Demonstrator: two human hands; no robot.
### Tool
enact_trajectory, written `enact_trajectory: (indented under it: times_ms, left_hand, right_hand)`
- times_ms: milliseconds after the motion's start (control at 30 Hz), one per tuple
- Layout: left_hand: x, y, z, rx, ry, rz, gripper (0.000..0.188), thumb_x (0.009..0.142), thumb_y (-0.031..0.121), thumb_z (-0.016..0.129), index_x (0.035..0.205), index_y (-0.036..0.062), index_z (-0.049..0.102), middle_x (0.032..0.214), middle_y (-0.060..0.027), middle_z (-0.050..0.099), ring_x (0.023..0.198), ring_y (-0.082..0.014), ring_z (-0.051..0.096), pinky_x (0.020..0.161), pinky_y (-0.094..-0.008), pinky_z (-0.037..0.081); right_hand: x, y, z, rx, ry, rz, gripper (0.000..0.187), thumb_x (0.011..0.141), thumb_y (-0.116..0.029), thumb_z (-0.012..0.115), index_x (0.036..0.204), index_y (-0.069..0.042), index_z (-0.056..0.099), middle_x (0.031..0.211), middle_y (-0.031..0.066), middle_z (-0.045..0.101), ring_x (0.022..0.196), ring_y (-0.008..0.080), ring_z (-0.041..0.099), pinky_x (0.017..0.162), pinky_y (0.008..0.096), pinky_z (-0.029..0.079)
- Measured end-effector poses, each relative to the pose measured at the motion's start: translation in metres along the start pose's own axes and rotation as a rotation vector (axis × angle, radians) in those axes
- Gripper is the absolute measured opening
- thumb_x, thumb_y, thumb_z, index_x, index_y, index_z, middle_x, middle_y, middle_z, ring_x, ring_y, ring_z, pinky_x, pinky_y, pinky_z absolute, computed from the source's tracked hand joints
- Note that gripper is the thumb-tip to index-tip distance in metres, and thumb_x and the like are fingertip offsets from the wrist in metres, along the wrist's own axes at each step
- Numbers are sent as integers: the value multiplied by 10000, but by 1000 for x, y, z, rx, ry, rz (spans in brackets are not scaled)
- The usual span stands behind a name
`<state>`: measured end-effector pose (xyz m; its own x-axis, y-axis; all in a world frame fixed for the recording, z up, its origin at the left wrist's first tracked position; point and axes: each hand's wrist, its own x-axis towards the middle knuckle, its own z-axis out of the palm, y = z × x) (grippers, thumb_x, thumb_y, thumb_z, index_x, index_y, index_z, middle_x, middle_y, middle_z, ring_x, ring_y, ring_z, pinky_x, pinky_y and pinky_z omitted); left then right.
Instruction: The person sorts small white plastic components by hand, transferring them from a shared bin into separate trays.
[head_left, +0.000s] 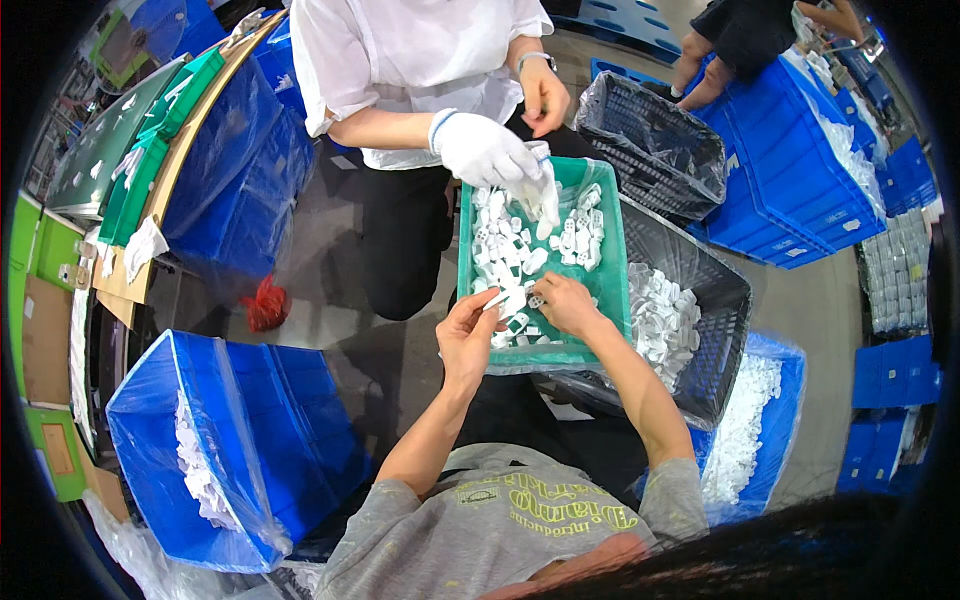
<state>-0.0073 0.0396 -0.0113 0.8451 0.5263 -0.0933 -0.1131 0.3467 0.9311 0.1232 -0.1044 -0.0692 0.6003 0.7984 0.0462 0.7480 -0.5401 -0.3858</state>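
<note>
A green tray [612, 300] in front of me carries many small white plastic parts [500, 230], some with holes in them. My left hand [467, 338], over the tray's near left side, pinches a slim white plastic part [497, 299] between thumb and fingers. Opposite it, my right hand [568, 304] reaches in with bent fingers closed on a small white part with holes [536, 299], partly covered by the fingertips. Across the tray, a person's white-gloved hand [487, 148] holds a loose white glove [541, 190] above the parts.
Under the tray's right side stands a black crate [735, 330] of white pieces. Another black crate [650, 145], lined with plastic, is behind it. Blue bins [300, 420] stand left and right [790, 170]. A red bag [267, 304] lies on the floor.
</note>
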Motion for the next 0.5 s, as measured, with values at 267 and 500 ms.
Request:
enact_trajectory:
  times_ms: [267,500]
  left_hand:
    - [4,-7,0,36,-3,-51,208,813,-36,533,1006,-38,611,915,-114,636,721,-126,604,609,-240,520]
    - [-15,-9,31,-45,-181,-267,201,811,-14,553,1003,-34,609,910,-107,637,720,-139,607,604,-253,521]
  right_hand:
    - [-30,-28,-60,676,45,289,231,687,-59,697,877,-21,572,739,66,581,671,142,552,637,274,451]
    - [-71,-52,-75,1065,277,235,193,720,39,660,889,2,575,806,16,525,696,86,513,644,233,438]
